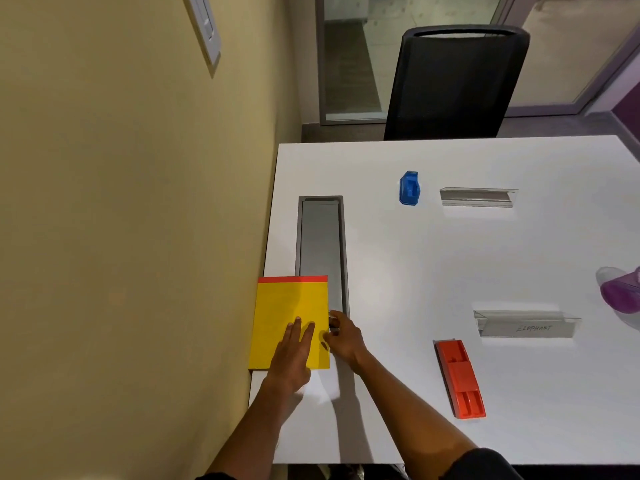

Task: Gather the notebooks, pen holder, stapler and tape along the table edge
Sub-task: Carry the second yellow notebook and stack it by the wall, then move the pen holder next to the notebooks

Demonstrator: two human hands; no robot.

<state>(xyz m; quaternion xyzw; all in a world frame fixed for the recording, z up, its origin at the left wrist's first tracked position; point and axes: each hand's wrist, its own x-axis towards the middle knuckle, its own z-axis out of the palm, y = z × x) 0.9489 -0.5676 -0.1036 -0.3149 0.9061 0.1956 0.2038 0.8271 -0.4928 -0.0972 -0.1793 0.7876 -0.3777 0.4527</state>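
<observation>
A yellow notebook (284,313) with a red top strip lies at the left edge of the white table (450,258). My left hand (292,355) rests flat on its lower right part, fingers straight. My right hand (343,336) pinches the notebook's right edge with curled fingers. A blue tape dispenser (409,188) stands toward the far middle of the table. An orange stapler (460,377) lies to the right of my right forearm. No pen holder can be identified.
A grey cable hatch (322,244) runs along the table beside the notebook. Two clear name-card stands (478,197) (526,323) sit on the right. A purple object (620,292) shows at the right border. A black chair (453,81) stands behind the table; a wall lies left.
</observation>
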